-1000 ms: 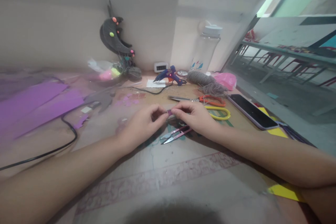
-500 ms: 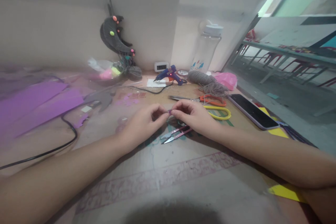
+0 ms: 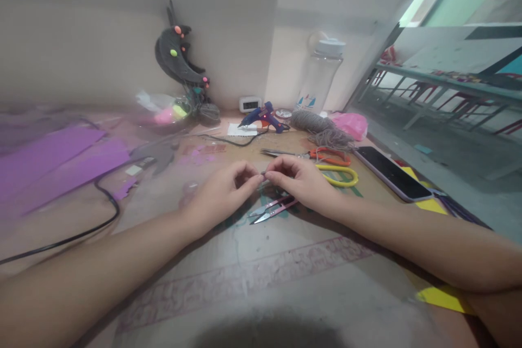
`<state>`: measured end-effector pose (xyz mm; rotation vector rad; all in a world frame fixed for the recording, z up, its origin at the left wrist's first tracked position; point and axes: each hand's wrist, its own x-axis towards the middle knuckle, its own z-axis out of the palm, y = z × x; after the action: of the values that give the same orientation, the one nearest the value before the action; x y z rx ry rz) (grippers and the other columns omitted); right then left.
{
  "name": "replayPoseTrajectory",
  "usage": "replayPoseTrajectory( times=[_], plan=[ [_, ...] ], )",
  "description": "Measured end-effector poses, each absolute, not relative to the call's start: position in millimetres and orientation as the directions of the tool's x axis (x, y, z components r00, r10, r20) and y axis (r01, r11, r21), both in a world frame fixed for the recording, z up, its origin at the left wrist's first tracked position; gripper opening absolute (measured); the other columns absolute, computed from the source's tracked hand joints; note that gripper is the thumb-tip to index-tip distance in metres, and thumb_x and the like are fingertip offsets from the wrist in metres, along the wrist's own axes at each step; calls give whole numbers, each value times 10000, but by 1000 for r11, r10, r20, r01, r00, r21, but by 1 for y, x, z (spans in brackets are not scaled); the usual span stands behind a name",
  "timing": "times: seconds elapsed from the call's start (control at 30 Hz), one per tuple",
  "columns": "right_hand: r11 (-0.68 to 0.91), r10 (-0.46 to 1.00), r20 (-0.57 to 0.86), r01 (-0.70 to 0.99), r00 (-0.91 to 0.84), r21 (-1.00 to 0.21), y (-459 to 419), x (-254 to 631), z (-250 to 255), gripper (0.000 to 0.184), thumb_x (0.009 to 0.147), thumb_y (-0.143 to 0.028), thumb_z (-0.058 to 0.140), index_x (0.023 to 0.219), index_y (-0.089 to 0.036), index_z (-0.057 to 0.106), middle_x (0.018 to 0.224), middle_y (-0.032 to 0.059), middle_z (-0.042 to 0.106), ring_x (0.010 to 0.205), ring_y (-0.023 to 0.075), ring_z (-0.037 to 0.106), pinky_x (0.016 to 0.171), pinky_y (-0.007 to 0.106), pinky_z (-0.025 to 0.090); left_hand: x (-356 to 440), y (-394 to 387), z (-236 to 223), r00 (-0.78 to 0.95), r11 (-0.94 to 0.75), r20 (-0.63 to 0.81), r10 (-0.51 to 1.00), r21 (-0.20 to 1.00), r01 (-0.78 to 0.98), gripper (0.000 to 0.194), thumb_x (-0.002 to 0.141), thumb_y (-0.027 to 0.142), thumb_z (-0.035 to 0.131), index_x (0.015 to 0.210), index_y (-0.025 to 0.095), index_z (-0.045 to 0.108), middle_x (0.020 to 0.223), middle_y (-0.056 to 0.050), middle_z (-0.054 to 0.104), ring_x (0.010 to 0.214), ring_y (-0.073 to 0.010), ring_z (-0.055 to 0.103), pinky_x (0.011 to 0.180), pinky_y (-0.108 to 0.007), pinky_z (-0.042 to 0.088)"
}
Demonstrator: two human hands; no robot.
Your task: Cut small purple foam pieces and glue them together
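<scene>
Fingertip to fingertip, my left hand (image 3: pixel 232 187) and my right hand (image 3: pixel 299 176) pinch a tiny dark piece (image 3: pixel 263 173) between them; it is too small to name. Both hands are closed at thumb and forefinger, just above the table. Under my right hand lie pink thread snips (image 3: pixel 273 210), blades pointing left. Yellow-handled scissors (image 3: pixel 342 175) stick out behind my right wrist. Beyond them lie orange-handled pliers (image 3: pixel 330 156).
A blue glue gun (image 3: pixel 265 117) stands at the back by a small clock (image 3: pixel 250 104). Grey yarn (image 3: pixel 322 128), a clear bottle (image 3: pixel 322 76) and a phone (image 3: pixel 393 174) are to the right. Purple sheets (image 3: pixel 61 163) and a black cable (image 3: pixel 116 209) lie left.
My hands stay in nearly the same place. The small piece between my fingertips looked purple before and now looks darker, with less of it showing.
</scene>
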<state>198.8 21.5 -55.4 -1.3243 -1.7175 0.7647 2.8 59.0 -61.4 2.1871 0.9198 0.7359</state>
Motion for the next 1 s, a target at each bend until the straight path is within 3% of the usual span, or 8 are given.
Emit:
replayPoseTrajectory(
  times=[0.23,0.5,1.0],
  plan=[
    [253,967,212,447,-141,-858,20,199,-56,160,839,-332,643,810,-174,638,701,-12,631,602,116,557,558,239,438,2,60,-62,598,-543,238,766,738,402,225,945,398,525,972,203,634,762,6,655,715,-167,601,670,-288,440],
    [252,967,216,362,-135,-897,23,200,-60,217,840,-382,649,894,-173,629,786,10,658,661,127,585,614,255,466,3,59,-62,605,-551,255,754,747,373,182,945,328,528,918,196,651,757,8,672,708,-152,598,665,-270,437],
    [265,964,220,461,-150,-847,20,198,-56,190,847,-369,617,805,-183,615,689,-18,597,602,120,522,574,246,425,3,58,-64,632,-561,224,741,724,401,236,940,411,531,928,208,650,791,-6,703,743,-174,633,707,-293,454]
  ],
)
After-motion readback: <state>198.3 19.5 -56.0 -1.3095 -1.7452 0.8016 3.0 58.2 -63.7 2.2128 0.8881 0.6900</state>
